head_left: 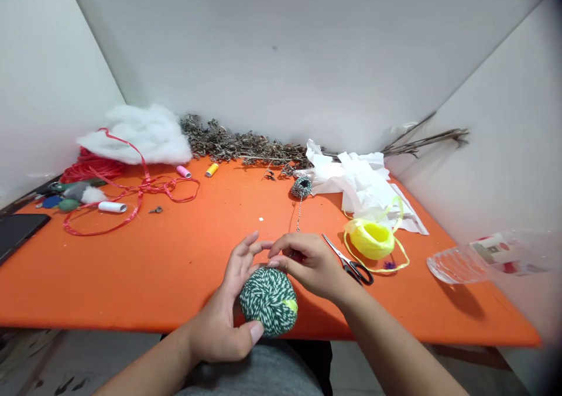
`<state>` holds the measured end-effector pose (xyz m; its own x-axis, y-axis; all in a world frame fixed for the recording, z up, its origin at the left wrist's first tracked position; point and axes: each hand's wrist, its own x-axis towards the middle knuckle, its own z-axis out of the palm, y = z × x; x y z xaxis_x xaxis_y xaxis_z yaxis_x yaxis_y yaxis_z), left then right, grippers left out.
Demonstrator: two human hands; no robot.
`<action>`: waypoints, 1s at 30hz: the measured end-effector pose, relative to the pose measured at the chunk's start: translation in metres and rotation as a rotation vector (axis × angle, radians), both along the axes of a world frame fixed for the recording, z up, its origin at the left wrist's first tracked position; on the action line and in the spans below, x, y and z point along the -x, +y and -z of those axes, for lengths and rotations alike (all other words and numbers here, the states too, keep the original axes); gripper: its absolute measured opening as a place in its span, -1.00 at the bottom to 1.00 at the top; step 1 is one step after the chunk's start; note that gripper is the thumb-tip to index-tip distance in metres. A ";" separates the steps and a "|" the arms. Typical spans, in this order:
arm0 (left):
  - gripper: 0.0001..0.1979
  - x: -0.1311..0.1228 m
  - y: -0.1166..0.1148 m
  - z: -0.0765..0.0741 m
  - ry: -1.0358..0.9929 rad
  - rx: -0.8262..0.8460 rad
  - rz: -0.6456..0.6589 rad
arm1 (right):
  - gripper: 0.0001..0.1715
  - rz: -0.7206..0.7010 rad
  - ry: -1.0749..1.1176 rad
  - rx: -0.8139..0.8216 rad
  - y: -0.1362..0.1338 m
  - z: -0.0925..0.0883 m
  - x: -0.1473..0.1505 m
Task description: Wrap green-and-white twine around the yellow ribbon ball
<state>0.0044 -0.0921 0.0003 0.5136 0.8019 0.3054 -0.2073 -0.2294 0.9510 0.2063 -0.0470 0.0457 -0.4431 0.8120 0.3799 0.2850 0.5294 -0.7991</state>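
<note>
A green-and-white ball of yarn (267, 305) sits at the table's front edge, with a small yellow patch on its right side. My left hand (235, 308) is curved around it, thumb on the near side and fingers on the far side. Over the top of the ball, my right hand (309, 261) has its thumb and forefinger pinched together; whatever lies between them is hidden. Farther back lies a small hollow green-and-white yarn bundle (301, 187), and a strand runs from it towards my right hand. Scissors (351, 262) with black handles lie just right of that hand.
Yellow plastic twine (372, 241), white tissue paper (364, 188) and a clear plastic bottle (461, 262) are on the right. Dried twigs (246, 144) line the back. Left are white stuffing (140, 135), red ribbon (141, 191), several thread spools (112, 207) and a dark flat device (20, 232).
</note>
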 end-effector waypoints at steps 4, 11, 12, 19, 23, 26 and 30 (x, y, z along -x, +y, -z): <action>0.20 0.000 0.001 -0.005 0.046 -0.249 -0.024 | -0.72 0.006 0.074 -0.053 -0.007 0.004 0.006; 0.21 0.001 -0.004 -0.002 0.040 -0.519 -0.071 | -0.86 -0.012 0.180 0.020 -0.027 0.012 0.006; 0.20 0.001 -0.006 -0.001 0.045 -0.509 -0.060 | -0.86 0.000 0.210 0.046 -0.031 0.016 0.007; 0.22 0.017 -0.016 0.005 0.206 -0.301 0.083 | -0.74 0.050 0.330 0.247 -0.052 0.036 0.016; 0.24 0.030 -0.025 -0.003 0.319 -0.268 0.144 | -0.67 0.015 0.297 0.345 -0.070 0.047 0.023; 0.18 0.035 -0.030 -0.013 0.471 -0.202 0.197 | -0.59 0.028 0.246 0.402 -0.082 0.060 0.027; 0.18 0.035 -0.033 -0.022 0.557 -0.129 0.246 | -0.60 0.019 0.241 0.404 -0.087 0.068 0.029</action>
<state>-0.0307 -0.1247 0.0222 0.7886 0.6143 0.0251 0.2507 -0.3585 0.8992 0.1769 -0.1342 -0.0228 -0.3651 0.9229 0.1223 0.0729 0.1593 -0.9845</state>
